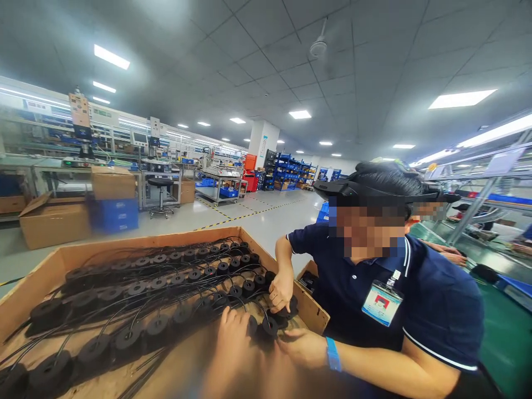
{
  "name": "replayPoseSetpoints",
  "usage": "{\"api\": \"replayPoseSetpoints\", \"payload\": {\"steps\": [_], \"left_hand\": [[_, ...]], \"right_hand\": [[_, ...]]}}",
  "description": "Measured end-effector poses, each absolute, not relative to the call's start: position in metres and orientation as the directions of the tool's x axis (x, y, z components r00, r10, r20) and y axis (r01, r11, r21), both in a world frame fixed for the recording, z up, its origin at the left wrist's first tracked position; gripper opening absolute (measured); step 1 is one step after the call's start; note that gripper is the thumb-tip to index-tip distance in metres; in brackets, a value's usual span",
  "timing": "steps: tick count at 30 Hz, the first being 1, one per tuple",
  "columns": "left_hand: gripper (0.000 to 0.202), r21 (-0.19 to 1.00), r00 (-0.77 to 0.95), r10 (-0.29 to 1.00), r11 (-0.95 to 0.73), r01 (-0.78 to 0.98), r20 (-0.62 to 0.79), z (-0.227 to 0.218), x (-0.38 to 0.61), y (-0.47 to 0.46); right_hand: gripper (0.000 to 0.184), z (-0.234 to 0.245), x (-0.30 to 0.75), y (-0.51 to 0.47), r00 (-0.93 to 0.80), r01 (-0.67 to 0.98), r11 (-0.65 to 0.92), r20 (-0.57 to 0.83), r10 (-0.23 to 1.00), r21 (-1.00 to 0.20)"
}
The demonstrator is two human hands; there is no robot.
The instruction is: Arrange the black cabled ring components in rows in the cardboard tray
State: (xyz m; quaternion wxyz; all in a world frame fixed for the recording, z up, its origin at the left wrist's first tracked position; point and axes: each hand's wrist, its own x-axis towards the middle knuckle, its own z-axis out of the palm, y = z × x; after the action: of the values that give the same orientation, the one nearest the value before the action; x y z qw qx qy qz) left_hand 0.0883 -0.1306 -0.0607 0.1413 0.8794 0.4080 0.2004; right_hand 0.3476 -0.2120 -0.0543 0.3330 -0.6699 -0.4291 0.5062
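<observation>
My left hand (233,333) reaches over the wooden crate's near right part, somewhat blurred. Its fingers are curled against a thick black round part (251,326). A smeared skin-toned patch low in the middle looks like my right hand (272,374); its fingers cannot be made out. Just beyond, another black round part (270,326) with a central hole stands between my hands and a co-worker's. The co-worker's one hand (281,290) presses down with a finger on black parts; their other hand (305,347), with a blue wristband, is at the part from the right.
The wooden crate (145,241) holds rows of black round parts (159,326) with black cables running across them. A co-worker (344,288) stands close on the right, leaning over the crate's corner. Cardboard boxes (56,224) and blue bins (114,215) stand beyond on the floor.
</observation>
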Motion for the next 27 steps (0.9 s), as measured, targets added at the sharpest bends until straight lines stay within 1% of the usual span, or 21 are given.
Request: {"api": "replayPoseSetpoints", "payload": {"steps": [3, 6, 10, 11, 12, 14, 15, 17, 19, 20, 22, 24, 26, 27], "left_hand": [[0.037, 0.405, 0.547, 0.794, -0.607, 0.684, 0.265, -0.069, 0.089, -0.129], [0.033, 0.424, 0.524, 0.807, -0.589, 0.688, 0.271, -0.075, 0.09, -0.129], [0.031, 0.447, 0.511, 0.814, -0.58, 0.681, 0.278, -0.077, 0.093, -0.13], [0.031, 0.45, 0.506, 0.816, -0.577, 0.681, 0.281, -0.077, 0.094, -0.131], [0.03, 0.454, 0.5, 0.819, -0.573, 0.682, 0.283, -0.076, 0.094, -0.132], [0.026, 0.465, 0.49, 0.823, -0.567, 0.68, 0.287, -0.075, 0.094, -0.134], [0.026, 0.474, 0.487, 0.823, -0.567, 0.674, 0.292, -0.075, 0.094, -0.135], [0.026, 0.497, 0.489, 0.82, -0.57, 0.655, 0.296, -0.074, 0.095, -0.136], [0.024, 0.52, 0.497, 0.819, -0.569, 0.637, 0.287, -0.072, 0.097, -0.137], [0.023, 0.53, 0.502, 0.819, -0.567, 0.63, 0.278, -0.07, 0.098, -0.137], [0.02, 0.549, 0.514, 0.818, -0.563, 0.619, 0.259, -0.064, 0.098, -0.136], [0.02, 0.584, 0.522, 0.819, -0.551, 0.597, 0.239, -0.057, 0.092, -0.136], [0.029, 0.637, 0.512, 0.83, -0.521, 0.568, 0.222, -0.052, 0.079, -0.137], [0.037, 0.66, 0.487, 0.846, -0.495, 0.565, 0.217, -0.052, 0.069, -0.139]], "right_hand": [[0.035, -0.056, 0.353, -0.203, 0.101, 0.248, -0.413, -0.401, 0.91, -0.876], [0.039, -0.057, 0.363, -0.201, 0.004, 0.207, -0.411, -0.419, 0.908, -0.888], [0.058, -0.061, 0.372, -0.205, -0.109, 0.175, -0.378, -0.4, 0.91, -0.909], [0.056, -0.061, 0.373, -0.206, -0.11, 0.19, -0.355, -0.379, 0.919, -0.915], [0.048, -0.062, 0.373, -0.206, -0.103, 0.215, -0.329, -0.356, 0.929, -0.92], [0.02, -0.064, 0.373, -0.206, -0.076, 0.285, -0.276, -0.308, 0.948, -0.918], [0.012, -0.065, 0.372, -0.204, -0.059, 0.321, -0.255, -0.288, 0.956, -0.912], [0.019, -0.067, 0.37, -0.201, -0.021, 0.373, -0.234, -0.26, 0.965, -0.898], [0.016, -0.072, 0.367, -0.198, 0.03, 0.392, -0.243, -0.252, 0.967, -0.887], [0.017, -0.074, 0.366, -0.197, 0.057, 0.394, -0.255, -0.254, 0.966, -0.883], [0.026, -0.078, 0.365, -0.196, 0.094, 0.388, -0.275, -0.259, 0.961, -0.88], [0.029, -0.078, 0.367, -0.194, 0.098, 0.376, -0.275, -0.257, 0.961, -0.885], [0.031, -0.075, 0.371, -0.193, 0.073, 0.354, -0.259, -0.25, 0.966, -0.899], [0.035, -0.073, 0.373, -0.192, 0.056, 0.337, -0.25, -0.246, 0.968, -0.907]]}}
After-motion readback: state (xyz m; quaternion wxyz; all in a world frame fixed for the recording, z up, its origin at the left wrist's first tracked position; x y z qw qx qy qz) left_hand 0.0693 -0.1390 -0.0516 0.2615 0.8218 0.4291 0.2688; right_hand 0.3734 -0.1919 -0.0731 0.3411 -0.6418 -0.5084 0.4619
